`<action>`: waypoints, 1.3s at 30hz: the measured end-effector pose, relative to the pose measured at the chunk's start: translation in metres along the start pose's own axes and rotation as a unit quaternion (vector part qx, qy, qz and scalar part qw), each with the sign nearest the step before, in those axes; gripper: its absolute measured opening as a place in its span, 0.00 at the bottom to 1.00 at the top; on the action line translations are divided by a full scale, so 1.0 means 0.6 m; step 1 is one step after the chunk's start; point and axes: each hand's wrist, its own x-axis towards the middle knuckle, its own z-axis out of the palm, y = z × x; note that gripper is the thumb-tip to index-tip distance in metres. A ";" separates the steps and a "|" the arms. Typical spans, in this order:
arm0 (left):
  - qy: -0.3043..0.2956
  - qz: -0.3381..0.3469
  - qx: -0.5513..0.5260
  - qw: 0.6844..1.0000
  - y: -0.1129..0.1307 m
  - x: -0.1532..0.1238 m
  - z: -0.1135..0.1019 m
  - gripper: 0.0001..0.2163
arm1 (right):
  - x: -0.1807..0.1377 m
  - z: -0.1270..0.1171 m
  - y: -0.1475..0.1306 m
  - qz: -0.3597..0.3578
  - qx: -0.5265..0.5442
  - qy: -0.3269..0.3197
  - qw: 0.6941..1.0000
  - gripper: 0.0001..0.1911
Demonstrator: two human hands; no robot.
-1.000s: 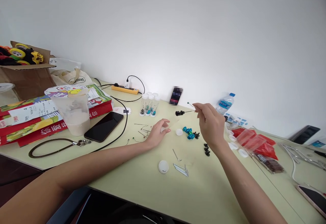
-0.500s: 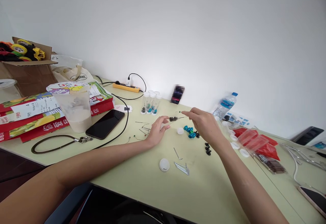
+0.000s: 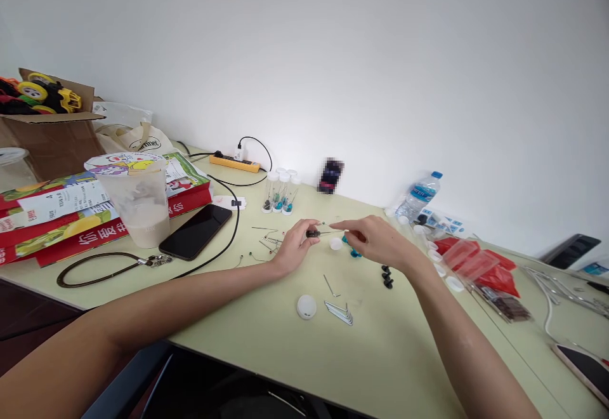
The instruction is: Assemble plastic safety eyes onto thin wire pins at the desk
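Observation:
My right hand [image 3: 375,240] pinches a thin metal pin [image 3: 330,233] that carries black beads [image 3: 313,233] at its left end. My left hand [image 3: 295,244] rests on the pale green table [image 3: 266,336], its fingertips closed around the beaded end of that pin. Teal beads [image 3: 354,252] lie partly hidden under my right hand. Loose black beads [image 3: 387,277] sit just to its right. Loose pins [image 3: 267,239] lie left of my left hand. A white cap [image 3: 335,244] sits between the hands.
Three clear vials [image 3: 280,193] stand behind the hands. A white lid [image 3: 306,306] and bent wires [image 3: 340,312] lie nearer me. To the left are a phone [image 3: 196,232], a plastic cup [image 3: 137,199], cables and red boxes. A water bottle [image 3: 419,195] and red packets [image 3: 480,268] are on the right.
My right hand has come down and left with the beaded pin, from raised above the table to level with my left hand. My left fingers have closed onto the pin's beaded end.

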 end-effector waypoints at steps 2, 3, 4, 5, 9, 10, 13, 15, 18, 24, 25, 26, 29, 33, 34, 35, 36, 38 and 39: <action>-0.016 -0.015 -0.018 1.000 -0.001 0.000 0.000 0.14 | -0.003 -0.003 0.005 0.035 0.082 -0.079 0.993 0.23; -0.032 -0.023 -0.033 0.999 -0.001 0.000 0.001 0.14 | -0.004 -0.004 0.008 0.051 0.121 -0.113 0.985 0.23; -0.053 -0.030 -0.050 0.997 -0.001 -0.001 0.001 0.14 | -0.004 -0.003 0.012 0.066 0.151 -0.138 0.977 0.22; -0.081 -0.039 -0.069 0.994 -0.001 -0.001 0.001 0.14 | -0.003 -0.003 0.015 0.080 0.172 -0.157 0.969 0.23; -0.218 -0.087 -0.128 0.964 0.001 -0.004 0.001 0.13 | 0.004 0.003 0.024 0.109 0.224 -0.209 0.946 0.23; -0.240 -0.095 -0.138 0.956 0.001 -0.004 0.000 0.14 | 0.006 0.003 0.025 0.108 0.236 -0.219 0.941 0.23; -0.261 -0.101 -0.161 0.947 0.001 -0.005 -0.001 0.14 | 0.007 0.003 0.026 0.101 0.252 -0.227 0.936 0.23; -0.258 -0.103 -0.169 0.946 0.001 -0.005 -0.002 0.15 | 0.006 0.001 0.026 0.097 0.250 -0.229 0.936 0.23; -0.268 -0.104 -0.179 0.941 0.002 -0.005 -0.003 0.16 | 0.004 0.002 0.025 0.090 0.253 -0.237 0.933 0.23; -0.231 -0.106 -0.213 0.943 -0.001 -0.005 -0.001 0.14 | 0.009 0.007 0.006 0.084 0.247 -0.131 0.957 0.20; -0.210 -0.110 -0.212 0.948 -0.005 -0.004 0.000 0.13 | 0.008 0.006 0.002 0.089 0.237 -0.072 0.965 0.20; -0.188 -0.114 -0.206 0.954 -0.010 -0.003 0.001 0.13 | 0.007 0.005 -0.002 0.097 0.227 -0.014 0.969 0.20; -0.144 -0.123 -0.165 0.968 -0.028 0.000 0.006 0.16 | -0.009 0.008 -0.006 0.124 0.194 0.074 0.970 0.16; -0.130 -0.099 -0.084 0.983 -0.041 -0.002 0.011 0.22 | -0.045 0.047 -0.002 0.133 0.124 -0.012 0.983 0.12; -0.130 -0.092 -0.067 0.985 -0.040 -0.003 0.011 0.24 | -0.054 0.062 -0.001 0.127 0.109 -0.033 0.985 0.12; -0.130 -0.086 -0.052 0.986 -0.039 -0.004 0.011 0.25 | -0.062 0.077 0.000 0.122 0.100 -0.045 0.986 0.12; -0.127 -0.079 -0.038 0.988 -0.036 -0.005 0.010 0.25 | -0.068 0.091 0.000 0.124 0.092 -0.052 0.987 0.11; -0.116 -0.068 -0.015 0.991 -0.031 -0.007 0.007 0.25 | -0.078 0.112 -0.003 0.118 0.073 -0.063 0.988 0.11; -0.111 -0.063 -0.011 0.992 -0.029 -0.007 0.006 0.25 | -0.081 0.120 -0.005 0.112 0.060 -0.068 0.990 0.11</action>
